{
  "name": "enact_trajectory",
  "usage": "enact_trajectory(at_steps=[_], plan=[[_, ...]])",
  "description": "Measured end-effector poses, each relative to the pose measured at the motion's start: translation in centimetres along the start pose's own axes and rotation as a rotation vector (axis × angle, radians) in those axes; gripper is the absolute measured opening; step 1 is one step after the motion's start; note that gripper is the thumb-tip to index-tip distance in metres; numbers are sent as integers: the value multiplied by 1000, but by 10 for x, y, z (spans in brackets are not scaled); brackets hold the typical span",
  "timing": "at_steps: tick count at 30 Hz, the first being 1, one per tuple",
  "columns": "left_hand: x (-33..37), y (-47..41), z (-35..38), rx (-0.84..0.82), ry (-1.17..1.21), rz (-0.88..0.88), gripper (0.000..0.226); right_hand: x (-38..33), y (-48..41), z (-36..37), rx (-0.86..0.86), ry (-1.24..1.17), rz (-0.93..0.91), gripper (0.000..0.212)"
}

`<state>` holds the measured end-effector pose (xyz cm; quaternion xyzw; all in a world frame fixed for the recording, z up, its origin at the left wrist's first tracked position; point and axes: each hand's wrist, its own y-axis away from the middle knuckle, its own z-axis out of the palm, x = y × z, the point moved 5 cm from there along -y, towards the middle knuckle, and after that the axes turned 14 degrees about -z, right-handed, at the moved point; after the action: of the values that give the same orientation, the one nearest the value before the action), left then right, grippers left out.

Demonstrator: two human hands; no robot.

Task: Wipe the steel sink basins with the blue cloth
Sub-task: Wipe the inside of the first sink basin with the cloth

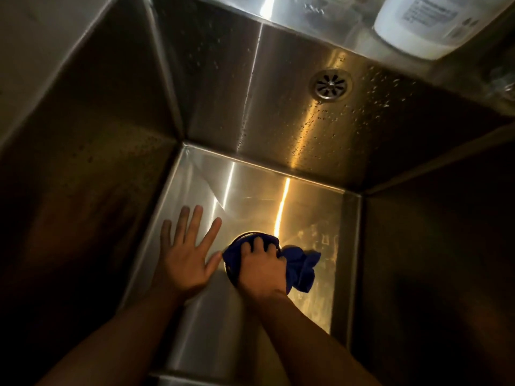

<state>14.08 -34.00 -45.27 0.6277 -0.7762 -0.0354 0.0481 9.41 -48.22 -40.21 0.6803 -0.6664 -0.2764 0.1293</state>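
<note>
We look down into a deep steel sink basin (pixel 195 185) and see our two bare arms reaching to its shiny floor. Our left hand (pixel 185 256) lies flat on the floor, palm down. Its fingers (pixel 195 218) are spread wide apart and stretched out straight, and they hold nothing. The thumb sticks out to the side, and its tip comes just beside the blue cloth (pixel 299 267). To the right of that thumb, our right hand (pixel 262 270) sits on top of the cloth. Its fingers (pixel 257 243) are curled and close together, and they press the cloth down over the round drain (pixel 230 270) in the floor. We can see only a dark bit of the drain's rim past the fingertips and by the wrist. The rest of the cloth bunches out to the right of the hand and lies on the floor. Far above the fingers, a small round overflow grate (pixel 330 84) sits in the wet back wall. Up past it, on the right, stands a white bottle (pixel 418 26) on the ledge.
</note>
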Motion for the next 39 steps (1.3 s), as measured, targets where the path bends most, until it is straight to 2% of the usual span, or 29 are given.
enact_trajectory(at_steps=[5, 7, 10, 13, 17, 21, 24, 26, 27, 29, 31, 33, 35, 36, 39], plan=[[-1, 1, -3, 36, 11, 2, 68, 3, -8, -3, 89, -263, 194, 45], [-1, 1, -4, 29, 17, 10, 68, 2, -9, -3, 59, -177, 118, 44], [-1, 0, -5, 14, 14, 27, 68, -3, -9, -2, -1, 66, -98, 40], [0, 0, -5, 21, 6, 29, 68, -3, -11, -2, -17, 86, -111, 39], [1, 0, -6, 32, 6, 25, 68, 0, -10, -11, 24, -212, 35, 44], [1, -1, -12, -60, -2, 13, 66, 8, 1, -36, 68, -649, 38, 15], [4, 3, -28, -171, 20, 55, 70, 5, 22, -45, -134, -1135, 77, 9], [9, 5, -46, -244, 40, 104, 76, 4, 45, -47, -326, -1253, 154, 22], [13, 9, -58, -248, 36, 146, 75, 4, 59, -48, -407, -1322, 185, 22], [19, 20, -78, -271, 23, 214, 65, 3, 88, -52, -539, -1519, 220, 8], [23, 39, -86, -492, -79, 209, 65, 7, 116, -60, -583, -1645, 271, 14], [28, 55, -102, -715, -94, 140, 50, 11, 140, -74, -550, -1718, 287, 12], [38, 76, -126, -900, 59, 99, 37, 17, 162, -91, -467, -1773, 308, 13], [41, 83, -139, -916, 131, 86, 36, 22, 173, -100, -411, -1800, 321, 19], [37, 99, -176, -768, 227, 15, 36, 31, 210, -125, -258, -1890, 337, 42]])
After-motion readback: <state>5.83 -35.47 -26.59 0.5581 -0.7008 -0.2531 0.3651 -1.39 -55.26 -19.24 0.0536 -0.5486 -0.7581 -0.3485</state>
